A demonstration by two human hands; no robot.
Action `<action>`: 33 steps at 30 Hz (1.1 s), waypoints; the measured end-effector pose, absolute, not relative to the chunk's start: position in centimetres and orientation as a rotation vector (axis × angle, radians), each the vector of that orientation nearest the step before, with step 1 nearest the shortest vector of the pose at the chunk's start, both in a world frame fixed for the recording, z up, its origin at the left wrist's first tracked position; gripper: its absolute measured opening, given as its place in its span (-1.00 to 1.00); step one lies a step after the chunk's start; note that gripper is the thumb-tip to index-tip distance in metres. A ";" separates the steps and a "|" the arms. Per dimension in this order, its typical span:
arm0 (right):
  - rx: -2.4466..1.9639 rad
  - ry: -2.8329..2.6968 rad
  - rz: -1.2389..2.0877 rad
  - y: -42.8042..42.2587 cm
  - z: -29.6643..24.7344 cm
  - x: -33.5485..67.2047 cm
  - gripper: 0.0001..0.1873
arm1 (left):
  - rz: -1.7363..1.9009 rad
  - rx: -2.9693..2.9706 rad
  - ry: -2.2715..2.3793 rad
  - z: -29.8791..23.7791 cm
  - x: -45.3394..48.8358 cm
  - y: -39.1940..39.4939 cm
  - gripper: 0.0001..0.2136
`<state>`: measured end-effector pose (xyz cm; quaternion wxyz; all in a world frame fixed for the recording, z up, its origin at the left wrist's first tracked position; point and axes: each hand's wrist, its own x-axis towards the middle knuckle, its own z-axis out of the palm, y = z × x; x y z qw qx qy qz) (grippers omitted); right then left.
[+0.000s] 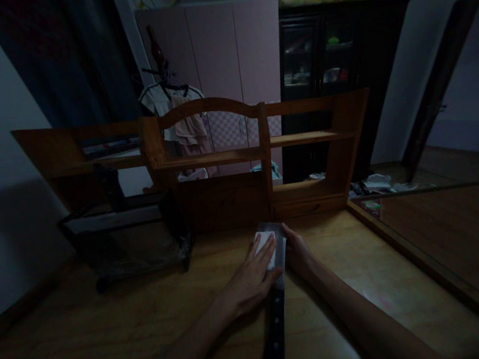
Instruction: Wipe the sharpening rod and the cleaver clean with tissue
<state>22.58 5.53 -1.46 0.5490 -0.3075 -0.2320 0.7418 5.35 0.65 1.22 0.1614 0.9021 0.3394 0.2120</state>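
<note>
A kitchen knife (281,258) with a broad blade and a black riveted handle (275,331) lies over the wooden desk, its handle pointing toward me. My left hand (259,276) rests over the blade, with its fingers pressing a folded white tissue (265,241) flat against it. At the blade's far right edge, my right hand (297,249) grips the knife with its thumb and fingers. Part of the blade is covered by the tissue and my left fingers, and most right fingers are hidden from view.
The room is dim. A dark-framed glass tank (131,239) stands at the desk's left. Behind it runs a wooden shelf unit (213,159). A raised edge (421,266) borders the desk (192,338) on the right, beside another brown surface (470,234).
</note>
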 end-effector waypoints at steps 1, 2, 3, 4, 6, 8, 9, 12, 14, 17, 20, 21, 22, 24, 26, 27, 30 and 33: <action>-0.731 -0.541 1.761 5.6 -1.5 22.6 -0.63 | 0.607 2.576 0.963 1.2 5.3 0.7 -0.40; -0.730 -0.534 1.769 5.6 -1.5 22.6 -0.63 | 0.609 2.576 0.959 1.2 5.3 0.7 -0.40; -0.723 -0.528 1.778 5.6 -1.5 22.7 -0.62 | 0.612 2.578 0.956 1.2 5.3 0.7 -0.40; -0.715 -0.521 1.783 5.6 -1.5 22.7 -0.63 | 0.615 2.580 0.956 1.2 5.3 0.8 -0.41; -0.696 -0.509 1.777 5.6 -1.5 22.6 -0.64 | 0.619 2.585 0.964 1.1 5.3 0.8 -0.41; -0.685 -0.503 1.770 5.6 -1.5 22.6 -0.66 | 0.617 2.591 0.973 1.1 5.3 0.9 -0.43; -0.685 -0.500 1.770 5.6 -1.5 22.6 -0.66 | 0.618 2.595 0.976 1.1 5.3 0.9 -0.44; -0.671 -0.518 1.793 5.7 -1.6 22.6 -0.65 | 0.639 2.607 0.969 1.0 5.3 1.0 -0.46; -0.646 -0.537 1.803 5.7 -1.8 22.7 -0.63 | 0.666 2.612 0.956 0.9 5.3 1.1 -0.47; -0.660 -0.540 1.814 5.7 -1.9 22.8 -0.63 | 0.683 2.611 0.933 0.7 5.3 1.4 -0.51; -0.714 -0.537 1.796 5.6 -1.8 22.8 -0.62 | 0.697 2.606 0.925 0.7 5.2 1.5 -0.52; -0.727 -0.535 1.780 5.6 -1.7 22.7 -0.62 | 0.702 2.608 0.922 0.8 5.2 1.4 -0.53; -0.731 -0.533 1.766 5.6 -1.6 22.7 -0.63 | 0.705 2.611 0.917 0.9 5.2 1.3 -0.53; -0.711 -0.527 1.765 5.5 -1.5 22.6 -0.63 | 0.700 2.618 0.908 1.3 5.2 1.1 -0.52; -0.660 -0.526 1.796 5.5 -1.4 22.6 -0.64 | 0.698 2.620 0.911 1.7 5.3 0.8 -0.52; -0.635 -0.525 1.809 5.6 -1.3 22.6 -0.64 | 0.695 2.624 0.911 1.8 5.3 0.7 -0.52; -0.606 -0.516 1.797 5.7 -1.5 22.6 -0.67 | 0.709 2.634 0.925 1.9 5.6 0.4 -0.51; -0.645 -0.512 1.761 5.9 -1.8 22.6 -0.68 | 0.766 2.620 0.992 1.5 5.7 0.4 -0.48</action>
